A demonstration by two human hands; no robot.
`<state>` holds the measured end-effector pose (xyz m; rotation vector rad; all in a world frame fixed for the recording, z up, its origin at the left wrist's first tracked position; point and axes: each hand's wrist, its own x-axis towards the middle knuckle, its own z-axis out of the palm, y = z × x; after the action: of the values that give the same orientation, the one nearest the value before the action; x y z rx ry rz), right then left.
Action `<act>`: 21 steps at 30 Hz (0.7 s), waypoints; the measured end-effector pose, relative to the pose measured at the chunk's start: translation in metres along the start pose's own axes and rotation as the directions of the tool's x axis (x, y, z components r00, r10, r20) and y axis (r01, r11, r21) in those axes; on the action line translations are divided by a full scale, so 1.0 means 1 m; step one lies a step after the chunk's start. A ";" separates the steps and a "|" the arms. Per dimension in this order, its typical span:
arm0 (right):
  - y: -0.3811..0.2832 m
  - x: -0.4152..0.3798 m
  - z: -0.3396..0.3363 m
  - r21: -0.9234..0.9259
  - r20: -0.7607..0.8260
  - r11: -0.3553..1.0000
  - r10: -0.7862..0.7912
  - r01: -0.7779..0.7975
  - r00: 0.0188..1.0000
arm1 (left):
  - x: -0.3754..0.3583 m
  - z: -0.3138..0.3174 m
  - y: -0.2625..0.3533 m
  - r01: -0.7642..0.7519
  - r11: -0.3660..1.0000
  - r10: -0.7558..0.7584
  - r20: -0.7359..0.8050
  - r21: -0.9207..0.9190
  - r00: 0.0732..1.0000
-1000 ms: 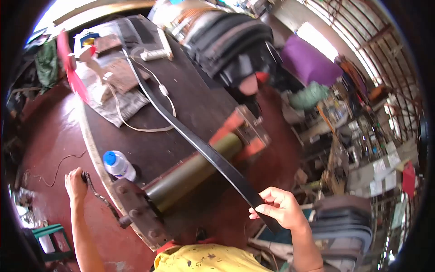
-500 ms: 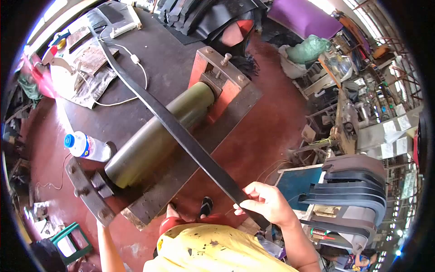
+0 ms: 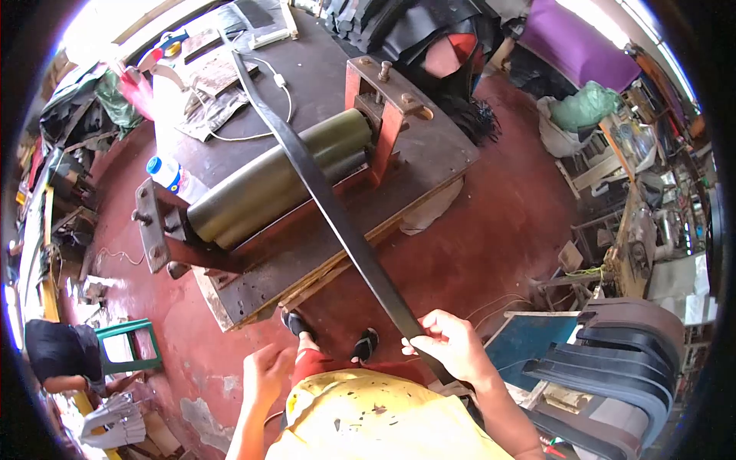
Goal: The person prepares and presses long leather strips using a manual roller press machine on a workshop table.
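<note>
My right hand (image 3: pixel 448 345) pinches a long black strip (image 3: pixel 337 218) near its lower end. From there the strip runs up and left over a metal roller (image 3: pixel 284 176) and on across the dark table (image 3: pixel 437 146). The roller sits between two end brackets, a red one (image 3: pixel 387 123) on the right and a dark one (image 3: pixel 153 226) on the left. Below the table's near edge, my left hand (image 3: pixel 268 372) hangs in front of my yellow shirt with its fingers curled; whether anything is in it is hidden.
A bottle (image 3: pixel 175 178) with a blue cap stands behind the roller's left end. Bent black strips (image 3: pixel 613 376) hang over a rack on the right. A green stool (image 3: pixel 130 345) and a person in dark clothing (image 3: pixel 61 353) are at the lower left.
My left hand has risen into fuller view in front of my body. The view has shifted, so the table and roller appear changed in angle. My right hand still grips the strip.
</note>
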<state>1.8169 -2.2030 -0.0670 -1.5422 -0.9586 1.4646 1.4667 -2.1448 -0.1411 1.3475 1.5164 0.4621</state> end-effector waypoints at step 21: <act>0.003 -0.123 0.017 -0.713 -0.321 0.687 -0.496 0.139 0.807 | 0.049 0.148 0.138 0.375 0.274 0.559 0.464 -0.886 0.687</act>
<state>1.7937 -2.3161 -0.0206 -1.9677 -1.4270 0.3963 1.6691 -2.1074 -0.1123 0.4157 0.1825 0.6688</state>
